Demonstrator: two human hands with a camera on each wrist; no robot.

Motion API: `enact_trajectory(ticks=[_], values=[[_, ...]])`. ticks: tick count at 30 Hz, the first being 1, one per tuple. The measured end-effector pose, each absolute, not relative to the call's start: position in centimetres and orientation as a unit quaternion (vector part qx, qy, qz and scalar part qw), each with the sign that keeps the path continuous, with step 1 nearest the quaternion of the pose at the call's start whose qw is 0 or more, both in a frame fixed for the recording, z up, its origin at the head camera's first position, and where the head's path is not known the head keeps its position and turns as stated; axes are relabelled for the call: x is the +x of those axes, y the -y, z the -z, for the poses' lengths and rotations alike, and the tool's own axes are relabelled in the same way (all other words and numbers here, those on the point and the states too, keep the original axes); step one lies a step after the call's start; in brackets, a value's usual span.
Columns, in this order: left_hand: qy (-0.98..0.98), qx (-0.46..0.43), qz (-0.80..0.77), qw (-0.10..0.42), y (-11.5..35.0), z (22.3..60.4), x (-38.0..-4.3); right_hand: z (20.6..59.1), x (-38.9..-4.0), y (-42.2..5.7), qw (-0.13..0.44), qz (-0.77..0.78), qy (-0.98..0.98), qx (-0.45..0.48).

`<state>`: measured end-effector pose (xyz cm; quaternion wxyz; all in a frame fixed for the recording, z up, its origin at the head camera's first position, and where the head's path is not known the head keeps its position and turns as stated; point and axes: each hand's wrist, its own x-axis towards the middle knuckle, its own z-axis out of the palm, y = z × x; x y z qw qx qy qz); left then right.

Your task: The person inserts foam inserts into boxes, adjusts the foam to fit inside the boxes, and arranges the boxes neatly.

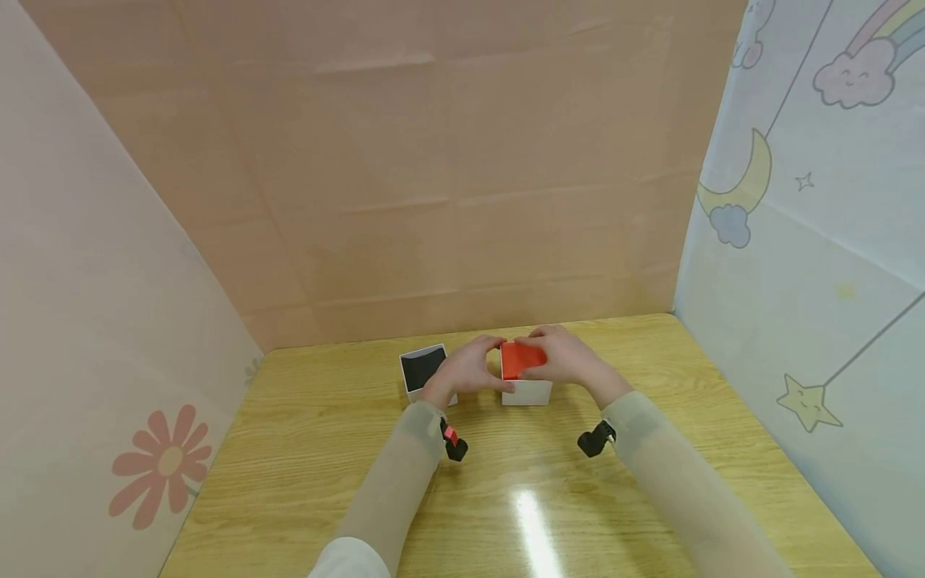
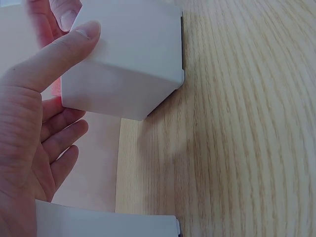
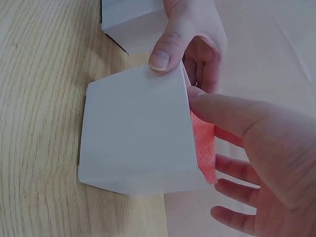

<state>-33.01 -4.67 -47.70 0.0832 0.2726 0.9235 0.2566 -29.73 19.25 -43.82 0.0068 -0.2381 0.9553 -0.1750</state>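
Note:
A white box [image 1: 526, 392] stands on the table with a soft red cloth [image 1: 515, 359] at its open top. The left hand [image 1: 473, 365] grips the box at its left side, its thumb on the front face near the rim, as the left wrist view shows. From the right, the right hand [image 1: 567, 357] has its thumb and fingers around the red cloth, which sticks up a little past the rim in the right wrist view. The tip of its index finger is hidden behind the cloth.
A second white box [image 1: 412, 395], black inside, stands to the left, partly behind the left hand and wrist. The wooden table [image 1: 325, 466] meets a plain brown backdrop [image 1: 462, 177] at the back. Printed white sheets [image 1: 853, 241] hang at both sides.

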Motion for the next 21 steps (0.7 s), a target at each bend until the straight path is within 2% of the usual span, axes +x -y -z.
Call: enact_trajectory(ticks=[21], values=[[-0.924, 0.271, -0.257, 0.082, 4.68, 47.61, -32.80, 43.98, -29.76, -19.25, -0.018, 0.167, -0.962, -0.215]])
